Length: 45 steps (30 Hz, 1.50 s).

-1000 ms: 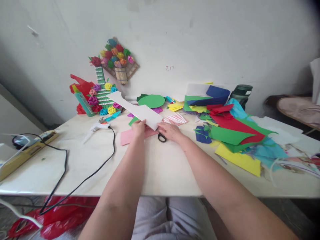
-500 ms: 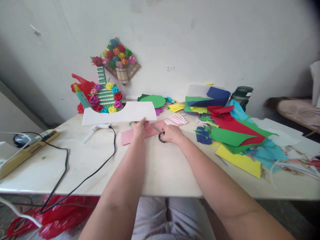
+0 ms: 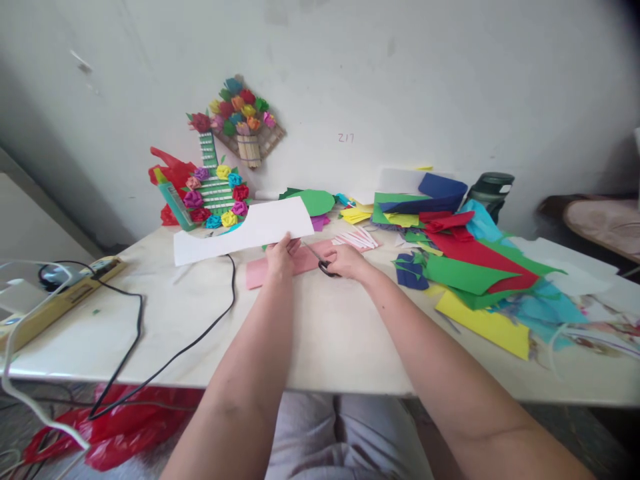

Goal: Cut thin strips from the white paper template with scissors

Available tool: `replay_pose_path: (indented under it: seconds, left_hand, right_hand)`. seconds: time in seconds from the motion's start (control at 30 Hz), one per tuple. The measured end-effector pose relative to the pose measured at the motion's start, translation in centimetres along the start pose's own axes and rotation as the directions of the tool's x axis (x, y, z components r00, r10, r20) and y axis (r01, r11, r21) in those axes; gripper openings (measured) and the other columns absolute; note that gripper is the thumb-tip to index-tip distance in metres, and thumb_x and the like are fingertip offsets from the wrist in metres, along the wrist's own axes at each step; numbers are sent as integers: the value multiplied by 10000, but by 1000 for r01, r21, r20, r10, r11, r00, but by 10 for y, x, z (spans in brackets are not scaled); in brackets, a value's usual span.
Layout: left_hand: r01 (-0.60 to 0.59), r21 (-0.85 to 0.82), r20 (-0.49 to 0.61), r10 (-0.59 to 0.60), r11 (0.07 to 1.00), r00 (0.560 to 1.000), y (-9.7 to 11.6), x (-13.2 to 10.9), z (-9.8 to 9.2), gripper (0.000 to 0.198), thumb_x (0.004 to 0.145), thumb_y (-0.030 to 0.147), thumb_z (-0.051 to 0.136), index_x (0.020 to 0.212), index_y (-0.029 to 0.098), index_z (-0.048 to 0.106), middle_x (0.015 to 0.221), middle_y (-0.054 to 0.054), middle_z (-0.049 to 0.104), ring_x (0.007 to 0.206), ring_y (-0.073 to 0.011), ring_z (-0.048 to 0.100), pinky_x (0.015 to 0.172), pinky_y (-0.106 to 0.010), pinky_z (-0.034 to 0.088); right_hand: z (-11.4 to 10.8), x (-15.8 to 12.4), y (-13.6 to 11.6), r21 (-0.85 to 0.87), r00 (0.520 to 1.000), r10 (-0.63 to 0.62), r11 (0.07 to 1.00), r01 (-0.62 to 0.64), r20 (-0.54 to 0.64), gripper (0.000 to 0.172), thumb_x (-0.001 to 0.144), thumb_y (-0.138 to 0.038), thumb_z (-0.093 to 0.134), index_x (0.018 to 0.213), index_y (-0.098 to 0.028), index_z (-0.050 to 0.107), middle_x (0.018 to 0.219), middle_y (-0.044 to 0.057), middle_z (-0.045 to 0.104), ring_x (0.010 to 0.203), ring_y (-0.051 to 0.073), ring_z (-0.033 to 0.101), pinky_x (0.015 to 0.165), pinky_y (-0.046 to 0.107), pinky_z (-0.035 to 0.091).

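A white sheet of paper (image 3: 270, 225) with a curved cut-out along its far edge is pinched at its near edge by my left hand (image 3: 281, 257), which is closed. My right hand (image 3: 347, 261) grips black-handled scissors (image 3: 327, 269), their blades pointing left toward the sheet's right corner. Whether the blades touch the paper I cannot tell. Beneath both hands lies a pink strip (image 3: 257, 273) on the table. Several thin white and pink strips (image 3: 357, 238) rest at its right end.
A glue gun's black cable (image 3: 233, 287) runs left of my hands; a power strip (image 3: 65, 303) lies at the far left. Paper-flower decorations (image 3: 216, 190) stand against the wall. Coloured sheets (image 3: 470, 273) and a dark bottle (image 3: 490, 193) are at right.
The white sheet has tilted, its left end dropping nearer and now covering most of the glue gun. The scissors have turned slightly in my right hand. The view has shifted a little.
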<state>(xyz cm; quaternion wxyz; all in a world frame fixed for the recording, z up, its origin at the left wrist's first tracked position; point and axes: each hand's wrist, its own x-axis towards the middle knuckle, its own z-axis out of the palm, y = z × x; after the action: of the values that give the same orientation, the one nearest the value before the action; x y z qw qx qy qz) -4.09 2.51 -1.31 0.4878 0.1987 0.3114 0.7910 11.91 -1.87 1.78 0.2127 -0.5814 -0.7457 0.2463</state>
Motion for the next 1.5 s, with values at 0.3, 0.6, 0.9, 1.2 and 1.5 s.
replay_pose_path:
  seconds: [0.3, 0.6, 0.9, 1.2, 1.5]
  left_hand:
    - [-11, -65, -1, 11, 998, 1000, 2, 1, 1, 240, 709, 47, 640, 932, 130, 609, 701, -20, 657, 556, -108, 628, 552, -199, 530]
    - [28, -62, -36, -30, 998, 999, 2, -3, 4, 101, 737, 49, 618, 803, 123, 598, 705, -33, 657, 578, -120, 636, 581, -225, 534]
    - [88, -45, -28, -90, 995, 996, 3, -9, 10, 49, 784, 77, 572, 815, 108, 595, 690, -51, 659, 630, -141, 661, 576, -205, 530]
    - [122, -45, 5, -122, 991, 992, -3, -5, 8, 99, 764, 90, 605, 861, 108, 608, 700, -51, 661, 642, -153, 667, 589, -219, 540]
    - [145, -41, 17, -144, 989, 989, -3, -10, 11, 162, 772, 87, 588, 931, 106, 614, 708, -53, 669, 639, -158, 667, 595, -230, 533]
  right_hand:
    - [3, 2, -3, 681, 963, 270, 709, -185, -19, 203, 735, -172, 624, 927, -108, 615, 486, -37, 538, 373, 64, 496, 278, 158, 194]
    - [6, 3, 1, 785, 988, 125, 600, -150, 93, 334, 770, -480, 596, 751, -156, 514, 588, -22, 562, 414, 78, 535, 324, 178, 387]
    - [17, 1, -1, 726, 992, 86, 676, -126, 92, 445, 687, -576, 642, 831, -169, 534, 641, -33, 549, 413, 64, 527, 297, 159, 337]
    - [21, 3, -1, 700, 997, 77, 711, -67, 16, 494, 669, -625, 627, 825, -165, 540, 617, -40, 532, 406, 59, 523, 287, 151, 310]
    - [25, 9, 4, 651, 997, 61, 759, -16, -47, 482, 686, -616, 621, 815, -156, 559, 563, -39, 521, 387, 79, 534, 269, 158, 306]
